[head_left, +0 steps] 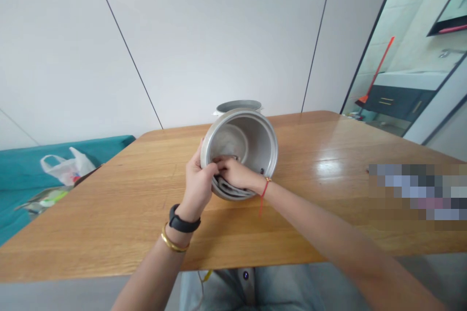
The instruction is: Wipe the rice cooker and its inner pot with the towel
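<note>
A round grey metal pot [260, 143] is tilted over the wooden table with its mouth towards me. My left hand [199, 175] grips its left rim, thumb over the edge and fingers behind. Inside the pot, my right hand [233, 172] has its fingers bunched together on a folded greyish cloth [233, 190], which lies along the lower inner wall. The right fingertips are partly hidden. Directly behind the pot stands another round, open vessel [239, 105] with a pale rim and small side handles; its lower part is hidden.
The wooden table [146, 214] reaches to a white panelled wall. A blurred-out patch [419, 192] covers something at the table's right. On a teal sofa [109, 148] at left lies a white plastic bag [69, 167]. An orange broom [379, 70] stands beyond the doorway.
</note>
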Demonstrator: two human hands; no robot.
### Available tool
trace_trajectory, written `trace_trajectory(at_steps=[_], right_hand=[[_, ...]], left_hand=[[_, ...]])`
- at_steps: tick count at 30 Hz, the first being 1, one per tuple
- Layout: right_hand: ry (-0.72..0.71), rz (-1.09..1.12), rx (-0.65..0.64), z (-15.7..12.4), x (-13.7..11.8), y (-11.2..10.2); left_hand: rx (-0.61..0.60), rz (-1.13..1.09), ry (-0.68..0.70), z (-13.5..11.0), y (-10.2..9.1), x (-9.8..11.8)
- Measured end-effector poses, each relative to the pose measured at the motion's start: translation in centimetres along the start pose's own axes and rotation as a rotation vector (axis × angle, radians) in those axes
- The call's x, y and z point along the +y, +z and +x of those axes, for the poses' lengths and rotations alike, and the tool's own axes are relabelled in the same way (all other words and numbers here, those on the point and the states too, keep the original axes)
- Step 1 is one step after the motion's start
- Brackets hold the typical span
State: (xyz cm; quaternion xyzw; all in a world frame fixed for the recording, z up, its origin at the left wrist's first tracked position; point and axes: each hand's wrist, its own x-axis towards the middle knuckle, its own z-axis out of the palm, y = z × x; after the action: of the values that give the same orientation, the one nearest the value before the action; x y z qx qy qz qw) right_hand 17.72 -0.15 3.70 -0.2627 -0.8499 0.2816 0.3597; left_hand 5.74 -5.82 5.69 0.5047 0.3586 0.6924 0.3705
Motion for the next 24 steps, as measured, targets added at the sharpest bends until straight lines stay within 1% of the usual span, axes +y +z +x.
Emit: trace_trajectory(at_steps=[1,2,3,4,5,6,8,9,11,13,14,15,17,19,21,22,24], right_hand=[[0.017,-0.196,-0.154,-1.1,-0.1,-0.6],[0.051,-0.408,-0.27,-2.3,-0.2,-1.2],[0.096,-0.613,-0.332,-3.4,-0.3,-1.9],[0.131,-0.796,-0.35,-4.3,-0.3,-2.6],[0.142,-0.939,-0.34,-4.9,-0.2,-3.3],[0.129,-1.037,-0.314,-5.2,-0.1,-4.2],[0.06,-1.111,-0.25,-4.8,0.2,-6.2],[-0.009,-1.108,-0.246,-4.2,0.4,-7.3],[-0.193,-1.078,-0.283,-2.6,0.7,-9.4],[-0.351,-1.055,-0.258,-1.2,0.8,-11.0],[-0.382,-1.053,-0.209,-0.8,0.7,-11.5],[-0.37,-1.059,-0.126,-0.7,0.6,-11.9],[-0.291,-1.072,0.119,-1.2,0.4,-12.0],[-0.196,-1.016,0.387,-2.4,0.6,-11.6],[-0.109,-0.829,0.615,-3.7,1.3,-10.5],[-0.073,-0.687,0.695,-4.3,1.8,-9.5],[0.005,-0.346,0.837,-5.1,2.8,-6.8]], left_hand=[[0.001,-0.02,-0.036,0.3,-0.5,0.4],[0.002,-0.036,-0.073,0.5,-1.0,0.7],[0.0,-0.044,-0.106,0.5,-1.4,0.9],[-0.004,-0.044,-0.137,0.5,-1.6,1.1],[-0.01,-0.038,-0.16,0.4,-1.8,1.1],[-0.018,-0.029,-0.178,0.3,-1.7,1.1],[-0.033,-0.013,-0.206,0.2,-1.4,1.0],[-0.043,-0.011,-0.228,0.2,-1.1,1.0],[-0.076,-0.024,-0.289,0.3,-0.4,1.1],[-0.108,-0.058,-0.325,0.3,0.1,1.3],[-0.113,-0.077,-0.316,0.3,0.2,1.4],[-0.108,-0.093,-0.289,0.3,0.2,1.6],[-0.078,-0.106,-0.22,0.2,-0.2,2.0],[-0.024,-0.11,-0.158,0.2,-0.9,2.2],[0.032,-0.126,-0.105,0.2,-1.5,2.3],[0.057,-0.139,-0.077,0.3,-1.6,2.3],[0.104,-0.165,-0.024,0.4,-1.4,2.0]])
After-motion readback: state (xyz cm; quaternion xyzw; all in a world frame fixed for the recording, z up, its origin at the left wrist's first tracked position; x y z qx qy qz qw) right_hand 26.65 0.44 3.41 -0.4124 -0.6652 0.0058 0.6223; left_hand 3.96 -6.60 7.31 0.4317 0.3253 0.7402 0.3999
